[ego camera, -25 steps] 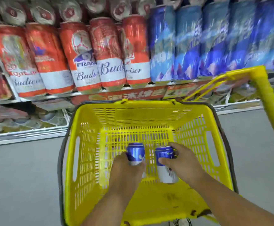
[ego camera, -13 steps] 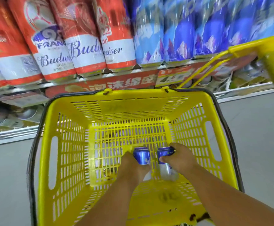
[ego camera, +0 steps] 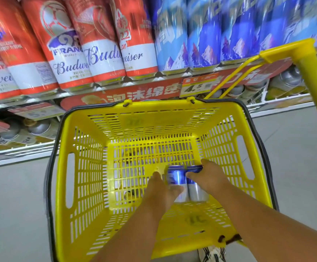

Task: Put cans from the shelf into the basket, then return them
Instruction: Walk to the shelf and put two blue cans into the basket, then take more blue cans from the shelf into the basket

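A yellow plastic basket (ego camera: 82, 167) stands on the floor in front of the shelf. Both my arms reach down into it. My left hand (ego camera: 161, 190) wraps a blue and silver can (ego camera: 176, 178), and my right hand (ego camera: 208, 178) wraps a second blue and silver can (ego camera: 197, 191) beside it. The two cans stand upright, side by side, low near the basket's bottom at its near right. Whether they rest on the bottom I cannot tell. On the shelf above, blue cans (ego camera: 201, 35) stand in a row at the right.
Red and white cans (ego camera: 101, 53) fill the shelf's left part. A red price strip (ego camera: 135, 95) runs along the shelf edge. The basket's yellow pull handle (ego camera: 312, 76) rises at the right. More cans lie on a lower shelf (ego camera: 18, 133). Grey floor surrounds the basket.
Both hands have gone lower into the basket with their cans. The view has tilted down and closer to the basket.
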The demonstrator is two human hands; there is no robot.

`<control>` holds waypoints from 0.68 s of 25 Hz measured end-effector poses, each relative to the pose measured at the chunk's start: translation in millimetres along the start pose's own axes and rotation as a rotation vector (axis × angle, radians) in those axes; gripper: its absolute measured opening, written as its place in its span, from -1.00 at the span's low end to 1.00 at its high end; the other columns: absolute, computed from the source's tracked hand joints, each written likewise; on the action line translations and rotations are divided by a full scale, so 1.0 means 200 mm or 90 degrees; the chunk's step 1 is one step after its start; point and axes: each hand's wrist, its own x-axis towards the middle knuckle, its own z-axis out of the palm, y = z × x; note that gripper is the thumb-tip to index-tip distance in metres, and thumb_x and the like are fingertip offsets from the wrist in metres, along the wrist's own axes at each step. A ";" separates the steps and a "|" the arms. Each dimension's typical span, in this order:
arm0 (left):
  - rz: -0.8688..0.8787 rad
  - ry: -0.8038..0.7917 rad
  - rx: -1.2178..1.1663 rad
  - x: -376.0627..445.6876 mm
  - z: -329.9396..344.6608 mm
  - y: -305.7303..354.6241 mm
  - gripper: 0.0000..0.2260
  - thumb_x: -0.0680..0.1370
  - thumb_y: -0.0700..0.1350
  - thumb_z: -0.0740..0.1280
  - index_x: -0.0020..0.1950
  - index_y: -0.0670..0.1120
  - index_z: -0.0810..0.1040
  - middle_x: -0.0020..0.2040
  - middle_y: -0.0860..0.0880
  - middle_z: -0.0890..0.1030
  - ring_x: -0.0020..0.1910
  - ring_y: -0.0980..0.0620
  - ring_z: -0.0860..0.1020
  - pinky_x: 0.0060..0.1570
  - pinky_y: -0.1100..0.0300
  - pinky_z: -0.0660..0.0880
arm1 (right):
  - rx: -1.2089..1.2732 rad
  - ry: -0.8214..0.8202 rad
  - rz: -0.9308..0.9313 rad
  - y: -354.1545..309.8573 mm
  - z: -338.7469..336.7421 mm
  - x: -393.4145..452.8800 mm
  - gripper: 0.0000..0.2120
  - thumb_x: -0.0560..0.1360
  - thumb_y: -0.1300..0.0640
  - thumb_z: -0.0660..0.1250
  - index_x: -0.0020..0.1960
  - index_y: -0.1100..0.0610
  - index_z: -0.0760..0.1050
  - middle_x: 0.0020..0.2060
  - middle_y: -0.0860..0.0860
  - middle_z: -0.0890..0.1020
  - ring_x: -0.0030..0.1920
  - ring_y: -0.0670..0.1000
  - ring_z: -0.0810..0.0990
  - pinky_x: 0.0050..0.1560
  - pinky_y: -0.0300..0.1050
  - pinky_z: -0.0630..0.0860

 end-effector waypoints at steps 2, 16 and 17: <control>0.021 0.061 -0.015 -0.06 -0.07 0.00 -0.40 0.53 0.12 0.44 0.45 -0.12 0.32 0.26 -0.01 0.48 0.25 -0.08 0.54 0.10 0.15 0.45 | -0.007 0.022 -0.008 -0.05 -0.06 -0.07 -0.56 0.51 -0.03 0.44 0.26 0.23 0.49 0.10 0.14 0.60 0.06 0.12 0.60 -0.02 -0.11 0.49; 0.399 0.466 0.485 -0.59 -0.68 0.19 -0.38 0.61 0.31 0.07 0.62 0.06 0.23 0.67 -0.08 0.02 0.64 -0.16 -0.03 0.57 -0.19 0.03 | -0.336 0.296 -0.418 -0.48 -0.41 -0.66 -0.31 0.58 -0.33 -0.09 0.60 0.02 0.13 0.61 -0.01 0.07 0.61 0.04 -0.07 0.56 0.13 0.09; 0.397 0.474 0.486 -0.64 -0.73 0.20 -0.37 0.61 0.32 0.06 0.62 0.06 0.23 0.67 -0.08 0.02 0.64 -0.16 -0.03 0.56 -0.20 0.05 | -0.350 0.304 -0.423 -0.52 -0.44 -0.70 -0.30 0.59 -0.33 -0.09 0.60 0.03 0.12 0.61 0.00 0.07 0.61 0.04 -0.08 0.56 0.14 0.09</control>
